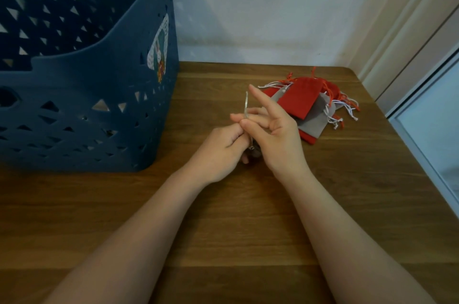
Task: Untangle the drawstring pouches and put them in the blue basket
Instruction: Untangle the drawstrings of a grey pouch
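Blue basket [82,95] at rear left of desk [223,229]; sticker [159,50] on its right wall, print too blurred to read. Left hand [218,152] just right of basket, fingers curled round small dark pouch [253,152], mostly hidden. Right hand [270,134] touching left, thumb and bent fingers pinching pale drawstring [246,107] rising upright; index finger extended. Pile of red and grey pouches [305,107] with white and orange cords well right of basket, behind right hand.
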Motion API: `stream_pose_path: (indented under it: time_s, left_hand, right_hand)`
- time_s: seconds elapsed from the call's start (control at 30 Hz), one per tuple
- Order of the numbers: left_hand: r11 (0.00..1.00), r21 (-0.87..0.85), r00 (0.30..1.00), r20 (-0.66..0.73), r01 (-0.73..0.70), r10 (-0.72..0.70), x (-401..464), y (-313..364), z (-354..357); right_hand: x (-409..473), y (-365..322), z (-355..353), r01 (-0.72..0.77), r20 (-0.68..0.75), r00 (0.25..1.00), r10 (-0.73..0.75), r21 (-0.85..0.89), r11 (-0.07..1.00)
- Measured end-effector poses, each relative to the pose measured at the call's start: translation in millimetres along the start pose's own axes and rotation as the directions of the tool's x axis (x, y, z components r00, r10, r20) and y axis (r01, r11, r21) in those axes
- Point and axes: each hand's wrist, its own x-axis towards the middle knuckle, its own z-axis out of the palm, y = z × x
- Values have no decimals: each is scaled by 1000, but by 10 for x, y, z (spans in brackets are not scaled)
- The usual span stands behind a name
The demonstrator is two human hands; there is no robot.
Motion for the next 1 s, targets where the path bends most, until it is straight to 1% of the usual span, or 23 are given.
stream_pose_path:
  time_s: [0.07, 0.13, 0.2, 0.27, 0.37, 0.47, 0.6, 0.67, 0.73, 0.83, 0.87, 1.0]
  left_hand:
    - [1000, -14, 999, 29, -25, 26, -2, 4, -4]
    - [997, 32, 997, 48, -63, 62, 1, 4, -6]
    - [992, 77, 995, 44, -96, 93, 1, -2, -7]
    - [991, 86, 995, 22, -102, 101, 3, -16, -4]
    - [999, 38, 998, -42, -38, 40, 8, -24, -17]
    - [1000, -12, 994, -107, 20, -21, 21, -31, -53]
    - [995, -81, 990, -126, 60, -69, 34, -20, -56]
    - [990, -107, 983, -148, 96, -112, 51, -17, -56]
    - [980, -151, 976, -155, 131, -154, 59, -15, -54]
    - [965, -212, 974, -134, 153, -184, 50, 7, -27]
    - [963, -221, 973, -135, 155, -188, 47, 13, -19]
    - [967, -196, 969, -154, 163, -195, 46, -4, -34]
  right_hand:
    - [-11, -21, -9, -11, 6, 1000, 11, 54, 998]
    - [-19, -35, -6, -21, 11, 1000, 20, 76, 997]
    - [-23, -41, 5, -18, 7, 1000, 18, 40, 999]
    - [-19, -42, -5, 3, -9, 1000, -4, -19, 1000]
    - [-3, -26, -46, 26, -30, 999, -30, -122, 992]
    - [4, 19, -42, 7, -43, 999, -13, -118, 993]
    - [12, 25, -56, 2, -80, 997, -15, -156, 988]
    - [29, 7, -88, 28, -82, 996, -44, -193, 981]
    - [46, -1, -122, 65, -55, 995, -79, -228, 972]
    - [56, -2, -180, 80, 56, 996, -68, -242, 967]
    - [53, -2, -194, 80, 87, 994, -60, -253, 964]
    - [48, 0, -185, 113, 128, 989, -70, -359, 926]
